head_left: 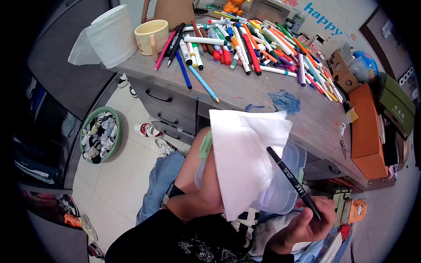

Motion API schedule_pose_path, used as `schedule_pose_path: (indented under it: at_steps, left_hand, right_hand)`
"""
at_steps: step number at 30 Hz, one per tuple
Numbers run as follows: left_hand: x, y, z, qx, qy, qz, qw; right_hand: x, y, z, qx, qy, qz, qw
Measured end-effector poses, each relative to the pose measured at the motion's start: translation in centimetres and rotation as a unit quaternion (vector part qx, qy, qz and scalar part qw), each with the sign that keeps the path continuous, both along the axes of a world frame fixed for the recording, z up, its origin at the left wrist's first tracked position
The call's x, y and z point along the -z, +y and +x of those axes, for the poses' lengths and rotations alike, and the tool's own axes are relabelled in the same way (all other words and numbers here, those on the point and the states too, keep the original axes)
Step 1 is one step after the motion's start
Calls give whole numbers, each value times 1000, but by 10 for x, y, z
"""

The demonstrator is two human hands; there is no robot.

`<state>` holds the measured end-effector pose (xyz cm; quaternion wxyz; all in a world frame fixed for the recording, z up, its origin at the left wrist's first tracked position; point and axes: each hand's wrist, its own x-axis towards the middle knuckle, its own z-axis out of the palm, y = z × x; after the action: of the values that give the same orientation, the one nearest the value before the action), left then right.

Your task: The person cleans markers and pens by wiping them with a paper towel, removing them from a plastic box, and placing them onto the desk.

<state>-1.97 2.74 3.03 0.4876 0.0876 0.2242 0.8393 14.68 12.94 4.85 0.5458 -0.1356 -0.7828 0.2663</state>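
My right hand (pixel 313 223) is closed round the lower end of a black marker pen (pixel 291 182), which slants up to the left. The pen's upper end overlaps a white paper tissue (pixel 245 162) in this view. That sheet drapes over my left hand (pixel 212 186) and hides its fingers, so I cannot tell what they grip. Below and behind the tissue, a clear plastic box (pixel 283 193) with a green clip (pixel 205 145) sits over my lap.
Many felt-tip pens (pixel 245 44) lie piled on the grey desk (pixel 237 90), beside a cream mug (pixel 151 37) and a tissue roll (pixel 112 37). An orange box (pixel 368 127) stands at the right. On the floor are a green basin (pixel 118 140) of socks and several shoes (pixel 147 130).
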Motion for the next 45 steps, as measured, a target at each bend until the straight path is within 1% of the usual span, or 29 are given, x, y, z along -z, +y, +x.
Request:
schedule_pose_path:
  at_steps: [2, 5, 8, 11, 12, 16, 17, 19, 21, 23, 24, 25, 27, 28, 29, 30, 31, 32, 33, 34, 35, 36, 37, 38, 39, 40, 42, 43, 45]
  left_hand:
    - [0, 1, 0, -2, 37, 12, 999]
    - [-3, 2, 0, -12, 75, 9, 997]
    - [-3, 0, 2, -22, 89, -5, 996]
    - [20, 7, 9, -3, 32, 18, 999]
    - [22, 9, 10, 8, 6, 32, 999]
    - [23, 9, 12, 6, -50, 30, 998]
    - [33, 9, 13, -4, -62, 86, 994]
    - [24, 6, 6, -17, -75, 141, 987]
    - [3, 1, -13, -58, 9, 69, 996]
    - [19, -13, -25, -81, 148, 4, 986]
    - [14, -19, -25, -130, 43, 15, 990]
    - [16, -23, -27, -168, 34, 29, 985]
    - [16, -28, -31, -244, 20, 57, 968]
    - [15, -30, -41, -299, -38, 78, 950]
    - [13, -31, -47, -335, -51, 51, 940]
    - [10, -32, -53, -369, -63, 22, 927]
    - [7, -33, -60, -402, -75, -10, 912]
    - [18, -40, -68, -322, -42, 180, 929]
    - [20, -43, -73, -228, -6, 361, 904]
    - [22, -44, -75, -230, -6, 361, 904]
    - [22, -44, -76, -259, 23, 322, 910]
    - [20, -43, -77, -287, 52, 284, 913]
    - [18, -41, -77, -287, 51, 284, 913]
    - [15, -40, -77, -268, 21, 327, 906]
    - [14, -39, -78, -250, -9, 369, 895]
    - [15, -41, -78, -251, -10, 369, 895]
    - [17, -45, -77, -270, -23, 302, 914]
    - [17, -45, -77, -273, -24, 301, 914]
    - [16, -44, -76, -303, 20, 234, 924]
  right_hand:
    - [-1, 0, -4, 46, 26, 25, 998]
    - [-4, 2, -6, 70, 28, 49, 996]
    - [-6, 6, -17, 21, 21, 82, 996]
    - [-3, 10, -26, -18, 48, 53, 997]
    - [1, 9, -25, -31, 67, -7, 997]
    - [4, 15, -33, -20, 40, -6, 999]
    - [4, 15, -34, -20, 38, -7, 999]
    - [3, 17, -35, -45, 90, -3, 995]
    - [2, 25, -32, -61, 114, -15, 991]
    - [-1, 30, -31, -83, 101, -78, 988]
    - [-1, 36, -31, -105, 65, -99, 987]
    - [-1, 42, -36, -150, 31, -128, 980]
    - [-1, 48, -44, -187, -72, -231, 952]
    - [-1, 53, -48, -204, -113, -291, 928]
    - [-1, 57, -53, -219, -154, -350, 898]
    - [0, 59, -61, -203, -193, -377, 883]
    - [1, 60, -67, -203, -195, -377, 882]
    - [3, 62, -73, -229, -231, -423, 846]
    - [5, 63, -79, -253, -267, -466, 805]
    - [7, 61, -86, -269, -298, -461, 791]
    - [10, 60, -93, -269, -299, -462, 791]
    - [13, 58, -101, -300, -341, -465, 760]
    - [16, 57, -108, -330, -381, -467, 727]
    - [21, 53, -115, -335, -377, -480, 717]
    - [25, 53, -120, -335, -378, -480, 718]
    - [29, 53, -126, -326, -392, -478, 716]
    - [31, 51, -134, -319, -408, -477, 710]
    - [29, 51, -138, -317, -406, -477, 712]
    - [33, 50, -140, -312, -405, -479, 713]
